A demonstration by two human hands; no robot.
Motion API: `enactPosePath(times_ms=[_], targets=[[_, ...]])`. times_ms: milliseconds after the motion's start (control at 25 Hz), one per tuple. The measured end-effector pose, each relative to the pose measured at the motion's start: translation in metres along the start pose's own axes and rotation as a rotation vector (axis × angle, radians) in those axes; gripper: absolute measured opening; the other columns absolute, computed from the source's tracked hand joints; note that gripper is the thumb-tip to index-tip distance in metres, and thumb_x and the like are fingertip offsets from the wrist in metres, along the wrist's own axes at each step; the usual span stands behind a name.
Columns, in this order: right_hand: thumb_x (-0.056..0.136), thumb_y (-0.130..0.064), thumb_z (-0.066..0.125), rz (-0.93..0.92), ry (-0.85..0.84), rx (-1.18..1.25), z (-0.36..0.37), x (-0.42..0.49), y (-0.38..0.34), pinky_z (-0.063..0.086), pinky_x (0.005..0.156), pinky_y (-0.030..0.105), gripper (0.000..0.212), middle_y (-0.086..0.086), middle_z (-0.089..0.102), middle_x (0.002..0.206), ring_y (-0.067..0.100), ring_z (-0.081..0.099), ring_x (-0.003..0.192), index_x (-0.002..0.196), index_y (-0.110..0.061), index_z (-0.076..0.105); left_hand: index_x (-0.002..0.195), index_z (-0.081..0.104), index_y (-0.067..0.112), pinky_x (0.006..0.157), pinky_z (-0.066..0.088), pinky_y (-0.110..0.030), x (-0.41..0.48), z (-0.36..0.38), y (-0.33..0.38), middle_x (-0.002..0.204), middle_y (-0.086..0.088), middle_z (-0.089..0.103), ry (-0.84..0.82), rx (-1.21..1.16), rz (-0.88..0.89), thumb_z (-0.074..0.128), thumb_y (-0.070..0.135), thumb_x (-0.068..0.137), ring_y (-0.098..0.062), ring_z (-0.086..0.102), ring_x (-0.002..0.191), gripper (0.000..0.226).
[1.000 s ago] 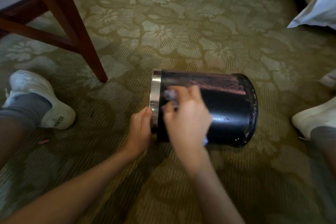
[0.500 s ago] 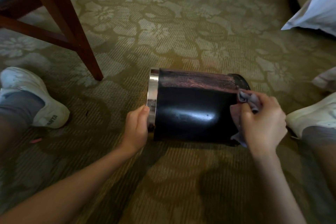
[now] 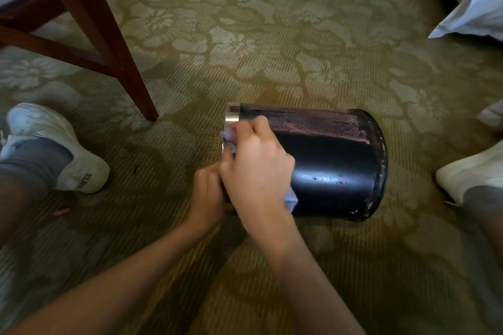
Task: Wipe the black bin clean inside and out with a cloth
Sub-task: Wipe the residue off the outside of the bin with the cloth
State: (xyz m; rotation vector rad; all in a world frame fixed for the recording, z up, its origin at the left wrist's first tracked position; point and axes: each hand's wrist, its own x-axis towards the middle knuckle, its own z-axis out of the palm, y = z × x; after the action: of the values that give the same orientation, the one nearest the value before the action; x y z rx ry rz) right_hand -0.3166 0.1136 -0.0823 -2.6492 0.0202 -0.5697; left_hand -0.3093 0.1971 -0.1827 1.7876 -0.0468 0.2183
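- right hand [image 3: 255, 168], centre frame: fingers clamped on pale cloth [image 3: 228, 139], pressing it on black bin [image 3: 334, 166] by its metal rim [image 3: 231, 114]
- left hand [image 3: 208, 193] just lower left, fingers curled on the rim end
- bin lies sideways on carpet [image 3: 272, 35], base to the right
- chair leg [image 3: 109, 43] upper left

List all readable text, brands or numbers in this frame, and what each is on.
"ANTA": printed on the side of the left white sneaker, letters tilted and slightly soft.
Black bin: no lettering or label shows on the visible side.
Cloth: no print visible.
Right white sneaker: no text shows on the part in view.
No numbers or signs anywhere else.
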Motion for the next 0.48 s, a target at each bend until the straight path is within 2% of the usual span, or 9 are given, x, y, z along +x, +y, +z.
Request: enactPosePath(times_ms=[40, 80, 160, 240, 320, 400, 480], targets=[[0.077, -0.028, 0.070, -0.016, -0.002, -0.005, 0.000, 0.001, 0.000, 0.028, 0.057, 0.026, 0.020, -0.003, 0.057, 0.093, 0.020, 0.063, 0.078, 0.097, -0.024, 0.068, 0.058, 0.057, 0.008, 0.044, 0.040, -0.042, 0.000, -0.001, 0.000, 0.053, -0.006, 0.057, -0.001, -0.007, 0.001, 0.042, 0.005, 0.095, -0.019, 0.051, 0.048, 0.039], [0.078, -0.029, 0.070, -0.013, 0.001, -0.025, -0.005, 0.003, 0.008, 0.028, 0.057, 0.027, 0.020, -0.003, 0.057, 0.094, 0.021, 0.064, 0.078, 0.098, -0.026, 0.068, 0.053, 0.056, 0.018, 0.044, 0.038, -0.037, -0.001, -0.002, 0.002, 0.049, 0.000, 0.054, 0.008, -0.039, -0.013, 0.040, 0.013, 0.092, -0.014, 0.048, 0.047, 0.041], [0.080, -0.031, 0.068, 0.080, 0.005, -0.092, -0.023, 0.011, 0.040, 0.034, 0.058, 0.028, 0.021, -0.004, 0.059, 0.099, 0.024, 0.065, 0.082, 0.101, -0.032, 0.067, 0.049, 0.054, 0.026, 0.044, 0.033, -0.028, -0.003, -0.003, 0.004, 0.047, 0.005, 0.050, -0.001, -0.106, -0.054, 0.035, 0.030, 0.083, -0.004, 0.041, 0.045, 0.039], [0.082, -0.031, 0.066, 0.249, 0.028, -0.123, -0.048, 0.023, 0.088, 0.042, 0.066, 0.034, 0.023, 0.000, 0.064, 0.104, 0.031, 0.065, 0.091, 0.105, -0.034, 0.067, 0.049, 0.055, 0.025, 0.044, 0.033, -0.022, -0.007, -0.002, 0.004, 0.047, 0.006, 0.051, -0.038, -0.123, -0.089, 0.034, 0.030, 0.084, -0.003, 0.042, 0.045, 0.041], [0.084, -0.028, 0.063, 0.385, 0.064, -0.087, -0.074, 0.028, 0.132, 0.043, 0.074, 0.038, 0.027, 0.006, 0.067, 0.108, 0.035, 0.063, 0.099, 0.111, -0.032, 0.067, 0.047, 0.046, 0.022, 0.045, 0.033, -0.023, -0.010, -0.001, 0.004, 0.046, 0.005, 0.049, -0.030, -0.130, -0.101, 0.032, 0.021, 0.087, -0.004, 0.041, 0.044, 0.042], [0.087, -0.025, 0.061, 0.411, 0.083, -0.050, -0.086, 0.024, 0.150, 0.046, 0.081, 0.044, 0.030, 0.008, 0.067, 0.110, 0.036, 0.062, 0.102, 0.115, -0.029, 0.066, 0.051, 0.043, 0.025, 0.045, 0.033, -0.019, -0.012, -0.001, 0.006, 0.045, 0.006, 0.049, -0.026, -0.107, -0.092, 0.031, 0.017, 0.088, -0.003, 0.042, 0.044, 0.040], [0.087, -0.023, 0.060, 0.384, 0.103, -0.044, -0.083, 0.016, 0.148, 0.047, 0.080, 0.045, 0.027, 0.008, 0.066, 0.109, 0.035, 0.061, 0.100, 0.113, -0.027, 0.067, 0.053, 0.048, 0.017, 0.047, 0.038, -0.020, -0.010, -0.004, 0.010, 0.049, 0.004, 0.053, -0.052, -0.095, -0.071, 0.031, 0.018, 0.090, -0.006, 0.048, 0.048, 0.040]])
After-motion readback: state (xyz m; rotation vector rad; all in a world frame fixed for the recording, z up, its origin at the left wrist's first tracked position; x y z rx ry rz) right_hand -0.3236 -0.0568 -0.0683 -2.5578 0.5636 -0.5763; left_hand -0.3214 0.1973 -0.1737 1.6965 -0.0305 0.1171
